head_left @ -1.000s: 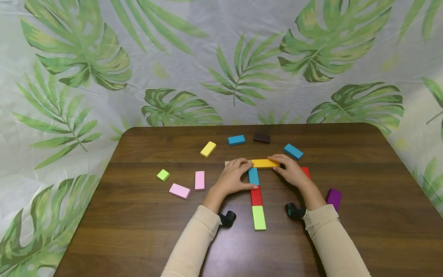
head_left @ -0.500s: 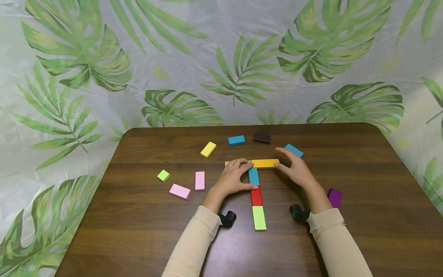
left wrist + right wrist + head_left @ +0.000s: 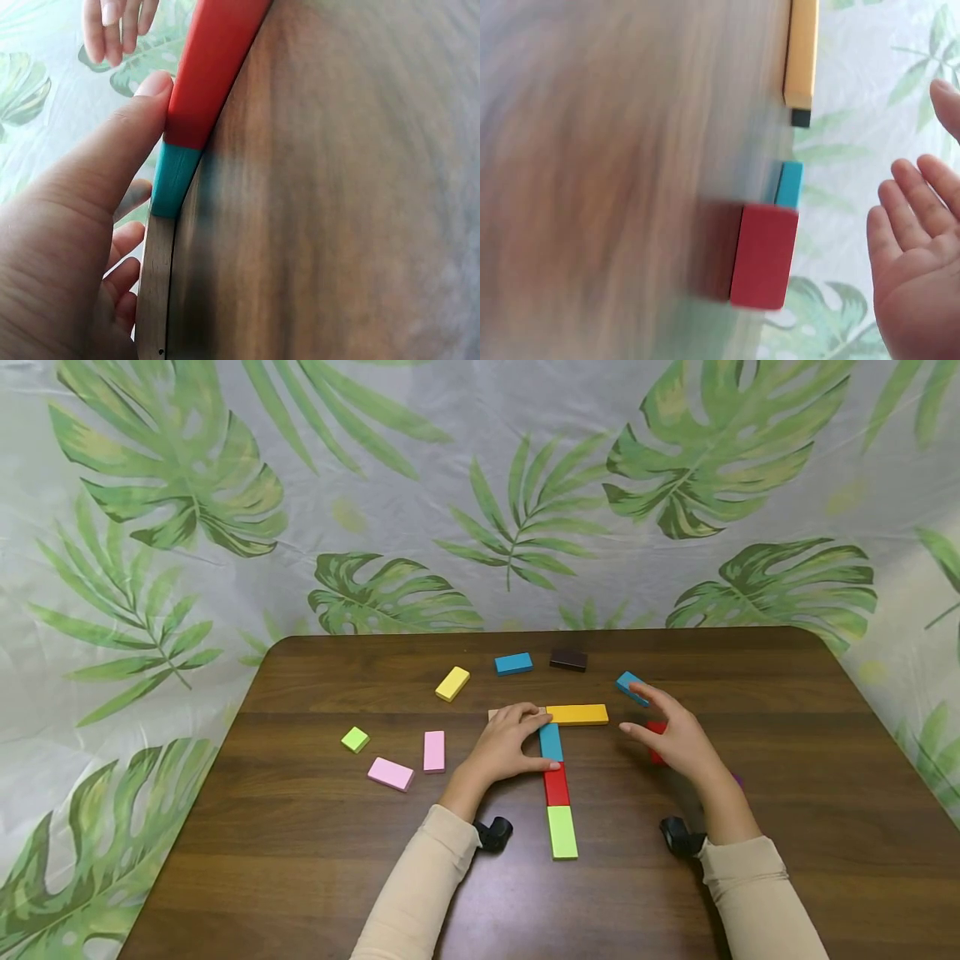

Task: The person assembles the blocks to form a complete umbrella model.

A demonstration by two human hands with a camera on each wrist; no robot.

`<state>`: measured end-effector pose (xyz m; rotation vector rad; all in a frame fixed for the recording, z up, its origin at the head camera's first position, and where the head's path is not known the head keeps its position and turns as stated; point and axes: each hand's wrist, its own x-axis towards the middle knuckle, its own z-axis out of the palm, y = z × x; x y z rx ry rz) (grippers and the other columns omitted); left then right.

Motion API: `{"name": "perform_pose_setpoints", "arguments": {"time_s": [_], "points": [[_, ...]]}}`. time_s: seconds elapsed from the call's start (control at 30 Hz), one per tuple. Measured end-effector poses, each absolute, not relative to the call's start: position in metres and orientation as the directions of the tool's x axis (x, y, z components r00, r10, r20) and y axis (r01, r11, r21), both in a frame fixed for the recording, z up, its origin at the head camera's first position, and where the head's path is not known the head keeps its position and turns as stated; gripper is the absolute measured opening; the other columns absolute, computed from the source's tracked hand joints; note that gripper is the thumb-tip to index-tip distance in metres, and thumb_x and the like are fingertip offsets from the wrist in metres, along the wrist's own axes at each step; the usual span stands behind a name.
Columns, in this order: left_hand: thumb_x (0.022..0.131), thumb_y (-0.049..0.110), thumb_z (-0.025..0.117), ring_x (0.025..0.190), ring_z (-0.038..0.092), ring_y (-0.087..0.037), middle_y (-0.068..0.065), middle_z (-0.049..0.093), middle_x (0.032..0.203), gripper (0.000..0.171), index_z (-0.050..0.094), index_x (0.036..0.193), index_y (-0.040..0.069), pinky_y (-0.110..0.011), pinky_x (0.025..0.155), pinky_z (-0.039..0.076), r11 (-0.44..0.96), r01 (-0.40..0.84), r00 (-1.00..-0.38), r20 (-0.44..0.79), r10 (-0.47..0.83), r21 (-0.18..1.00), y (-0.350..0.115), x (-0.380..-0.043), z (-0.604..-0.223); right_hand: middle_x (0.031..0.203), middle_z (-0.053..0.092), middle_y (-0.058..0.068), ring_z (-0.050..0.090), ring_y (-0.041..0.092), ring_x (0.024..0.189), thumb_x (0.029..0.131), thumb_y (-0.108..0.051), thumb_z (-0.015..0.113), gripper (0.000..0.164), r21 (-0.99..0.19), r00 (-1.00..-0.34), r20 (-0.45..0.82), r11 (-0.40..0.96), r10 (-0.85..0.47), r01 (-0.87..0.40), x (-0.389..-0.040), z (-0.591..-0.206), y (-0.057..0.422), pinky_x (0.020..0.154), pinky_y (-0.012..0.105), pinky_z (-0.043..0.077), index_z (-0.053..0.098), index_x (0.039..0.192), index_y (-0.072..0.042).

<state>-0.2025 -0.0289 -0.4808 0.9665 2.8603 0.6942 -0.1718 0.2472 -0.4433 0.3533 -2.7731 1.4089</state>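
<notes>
- Leafy backdrop (image 3: 397, 597) behind, dark wood-grain worktop (image 3: 300, 877) below.
- And away from the orange block (image 3: 576, 715) with the right-hand grip (image 3: 682, 742): touching its end a second ago, now well apart and over to the right.
- Meaning, by the look of it, finished with placing that piece: lying flat and left alone at its right end, in line with the wooden block (image 3: 156, 300), join hidden by fingers.
- Unmoved below: teal block (image 3: 551, 742), middle red block (image 3: 557, 789), lime block (image 3: 562, 833), running in a row down from the orange one.
- On the right, grip wide, thumb and forefinger spread, holding nothing; hanging about the spare red block (image 3: 765, 256), with a blue block (image 3: 625, 681) by the forefinger. Touching either? Cannot tell.
- On the left, staying put with the left-hand grip (image 3: 498, 747): thumb stretched wide from the fingers, tip against the middle red block, fingers over the wooden one. Steadying rather than clasping, seemingly.
</notes>
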Motion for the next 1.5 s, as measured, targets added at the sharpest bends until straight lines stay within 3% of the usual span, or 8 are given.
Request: {"name": "perform_pose_setpoints", "arguments": {"time_s": [0.6, 1.1, 1.5], "points": [[0.071, 0.061, 0.063, 0.124, 0.027, -0.015, 0.001, 0.037, 0.132, 0.076, 0.044, 0.134, 0.023, -0.036, 0.102, 0.023, 0.702, 0.558, -0.806, 0.090, 0.584, 0.442, -0.029, -0.201, -0.478, 0.139, 0.027, 0.024, 0.023, 0.049, 0.123, 0.077, -0.029, 0.071, 0.080, -0.771, -0.981, 0.011, 0.623, -0.195, -0.132, -0.150, -0.452, 0.287, 0.093, 0.062, 0.022, 0.028, 0.140, -0.006], [0.071, 0.060, 0.063, 0.123, 0.028, -0.015, 0.002, 0.037, 0.132, 0.075, 0.045, 0.134, 0.023, -0.036, 0.101, 0.024, 0.696, 0.559, -0.806, 0.097, 0.584, 0.450, -0.029, -0.201, -0.479, 0.140, 0.021, 0.028, 0.022, 0.052, 0.121, 0.080, -0.025, 0.069, 0.081, -0.779, -0.957, -0.115, 0.622, -0.267, -0.080, -0.150, -0.460, 0.299, 0.095, 0.060, 0.021, 0.022, 0.141, -0.001], [0.071, 0.060, 0.063, 0.124, 0.027, -0.015, 0.001, 0.037, 0.131, 0.075, 0.045, 0.133, 0.023, -0.036, 0.102, 0.023, 0.695, 0.564, -0.804, 0.103, 0.586, 0.446, -0.029, -0.201, -0.479, 0.136, 0.025, 0.030, 0.027, 0.051, 0.118, 0.080, -0.020, 0.069, 0.074, -0.736, -0.959, -0.105, 0.669, -0.265, -0.104, -0.153, -0.464, 0.299, 0.092, 0.061, 0.025, 0.028, 0.138, 0.001]]}}
